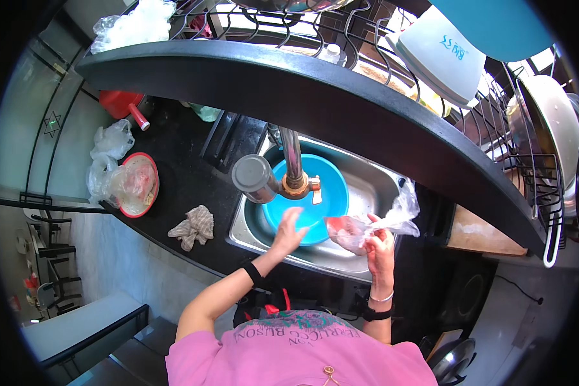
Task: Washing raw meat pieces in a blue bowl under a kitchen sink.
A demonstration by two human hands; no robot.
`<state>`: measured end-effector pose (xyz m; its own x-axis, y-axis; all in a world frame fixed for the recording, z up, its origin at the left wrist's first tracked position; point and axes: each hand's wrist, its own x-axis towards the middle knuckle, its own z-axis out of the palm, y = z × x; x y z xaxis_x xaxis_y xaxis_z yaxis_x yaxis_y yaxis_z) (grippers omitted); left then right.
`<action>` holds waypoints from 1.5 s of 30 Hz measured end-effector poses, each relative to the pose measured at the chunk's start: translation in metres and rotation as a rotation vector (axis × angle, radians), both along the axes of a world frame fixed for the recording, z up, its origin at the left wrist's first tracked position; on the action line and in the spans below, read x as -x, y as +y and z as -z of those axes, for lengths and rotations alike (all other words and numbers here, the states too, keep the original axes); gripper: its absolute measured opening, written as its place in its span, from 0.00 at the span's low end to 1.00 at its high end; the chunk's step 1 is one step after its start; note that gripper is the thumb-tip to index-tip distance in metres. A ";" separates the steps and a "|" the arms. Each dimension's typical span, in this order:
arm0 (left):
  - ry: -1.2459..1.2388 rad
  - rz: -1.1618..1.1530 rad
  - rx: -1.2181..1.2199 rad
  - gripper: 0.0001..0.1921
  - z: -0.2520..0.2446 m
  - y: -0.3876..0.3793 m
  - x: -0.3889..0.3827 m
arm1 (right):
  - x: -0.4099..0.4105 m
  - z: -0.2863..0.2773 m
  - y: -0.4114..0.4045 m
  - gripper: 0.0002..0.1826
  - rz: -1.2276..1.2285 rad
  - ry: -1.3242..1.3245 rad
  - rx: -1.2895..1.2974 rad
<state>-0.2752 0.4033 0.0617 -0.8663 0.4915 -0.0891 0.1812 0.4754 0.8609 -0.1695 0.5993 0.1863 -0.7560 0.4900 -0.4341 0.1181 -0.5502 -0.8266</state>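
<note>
My right hand point(380, 245) grips a clear plastic bag point(350, 232) with something reddish, perhaps meat, inside, above the right part of the stainless steel sink point(362, 186). The bag's loose end sticks up past my fingers. My left hand point(289, 232), empty with thumb and fingers apart, is over the near edge of a blue plastic basin point(335, 193) that sits in the sink. A metal faucet point(294, 164) with a brass valve reaches over the basin, and a grey-capped cylinder point(253, 178) is attached at its left.
On the black counter point(173, 140) at left lie a crumpled cloth point(193, 227), a red-rimmed bowl point(157, 186) with bagged food, plastic bags point(113, 140) and a red pan point(120, 103). A dark shelf edge point(289, 72) crosses above the sink. A wooden board point(485, 231) lies at right.
</note>
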 end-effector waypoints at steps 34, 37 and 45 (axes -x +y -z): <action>-0.661 -0.553 -0.942 0.05 -0.015 -0.025 0.041 | 0.018 0.019 -0.022 0.11 -0.565 -0.048 -0.123; -0.767 -0.639 -0.917 0.06 -0.003 -0.025 0.029 | 0.026 -0.001 -0.048 0.06 -0.439 0.090 0.125; -1.297 -0.681 -0.741 0.26 0.017 -0.020 -0.031 | 0.040 -0.020 -0.080 0.05 -0.362 0.310 0.318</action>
<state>-0.2437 0.3835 0.0446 -0.4664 0.3377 -0.8176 -0.8575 -0.3996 0.3241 -0.2096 0.5195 0.2063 -0.9667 0.0580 -0.2494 0.1237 -0.7471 -0.6531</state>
